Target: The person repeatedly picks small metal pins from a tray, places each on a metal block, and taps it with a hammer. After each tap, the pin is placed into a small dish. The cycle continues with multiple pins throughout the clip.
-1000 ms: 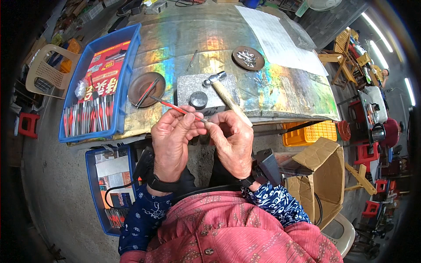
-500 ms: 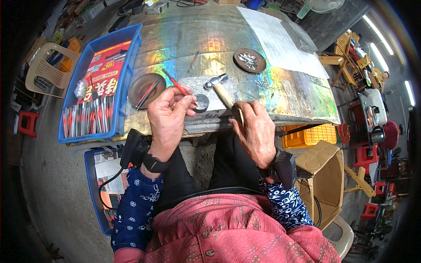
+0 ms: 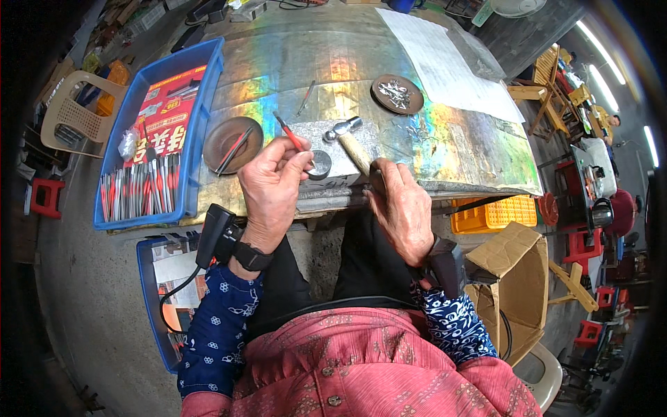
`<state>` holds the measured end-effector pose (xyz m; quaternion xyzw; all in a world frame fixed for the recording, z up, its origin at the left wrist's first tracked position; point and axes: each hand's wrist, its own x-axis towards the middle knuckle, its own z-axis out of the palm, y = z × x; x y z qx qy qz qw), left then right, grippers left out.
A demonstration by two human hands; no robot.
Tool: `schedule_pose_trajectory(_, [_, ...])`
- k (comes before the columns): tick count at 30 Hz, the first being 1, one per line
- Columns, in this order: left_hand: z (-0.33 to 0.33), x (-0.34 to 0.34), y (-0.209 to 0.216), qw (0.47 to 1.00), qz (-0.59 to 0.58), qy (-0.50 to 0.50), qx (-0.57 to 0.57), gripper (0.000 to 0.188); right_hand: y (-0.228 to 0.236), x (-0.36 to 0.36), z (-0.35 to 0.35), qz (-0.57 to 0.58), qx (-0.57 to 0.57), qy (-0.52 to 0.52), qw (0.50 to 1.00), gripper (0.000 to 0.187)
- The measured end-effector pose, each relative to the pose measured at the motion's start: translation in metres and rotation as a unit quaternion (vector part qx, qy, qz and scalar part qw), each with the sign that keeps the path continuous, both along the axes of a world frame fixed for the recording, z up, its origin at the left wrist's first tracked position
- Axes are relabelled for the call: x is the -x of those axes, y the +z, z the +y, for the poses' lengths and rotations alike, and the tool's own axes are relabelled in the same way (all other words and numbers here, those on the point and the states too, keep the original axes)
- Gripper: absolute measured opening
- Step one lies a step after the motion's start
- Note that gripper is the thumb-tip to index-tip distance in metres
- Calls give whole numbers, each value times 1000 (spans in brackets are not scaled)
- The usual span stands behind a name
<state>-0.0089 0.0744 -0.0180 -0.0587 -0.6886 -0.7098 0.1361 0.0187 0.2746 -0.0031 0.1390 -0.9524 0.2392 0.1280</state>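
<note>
My left hand (image 3: 272,186) pinches a slim red pen-like tool (image 3: 287,132) between thumb and fingers. Its dark end points up and away to the left, while its near end sits by a small round black piece (image 3: 319,165). That piece rests on a speckled grey slab (image 3: 306,132) at the table's near edge. My right hand (image 3: 403,212) is closed round the end of the wooden handle of a ball-peen hammer (image 3: 353,149), whose steel head lies over the slab. Left of the slab, a brown round dish (image 3: 217,137) holds slim red and dark tools.
A blue tray (image 3: 198,153) with many similar tools stands on the left of the table. A second brown dish (image 3: 382,104) holds small silvery pieces, with more scattered beside it. White sheeting (image 3: 445,69) covers the far right. An open cardboard box (image 3: 521,292) stands by my right arm.
My left hand has shifted slightly right and down with the red tool, which stays in its pinch. The right hand keeps its hold on the hammer, nearly still.
</note>
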Motion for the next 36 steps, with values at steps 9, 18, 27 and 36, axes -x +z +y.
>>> schedule_pose_trajectory(9, [5, -6, 3, 964, 139, 75, 212, 11, -5, 6, -6, 44, -70, -35, 996, 38])
schedule_pose_trajectory(18, [6, -5, 6, 967, 135, 82, 200, 11, 81, -21, 4, 139, 143, 52, 979, 27])
schedule_pose_trajectory(27, [6, -5, 3, 965, 134, 87, 207, 15, 122, -36, -1, 66, 70, 103, 990, 29])
schedule_pose_trajectory(36, [7, -6, 3, 961, 145, 94, 217, 14, 126, -36, 0, 80, 45, 127, 988, 27])
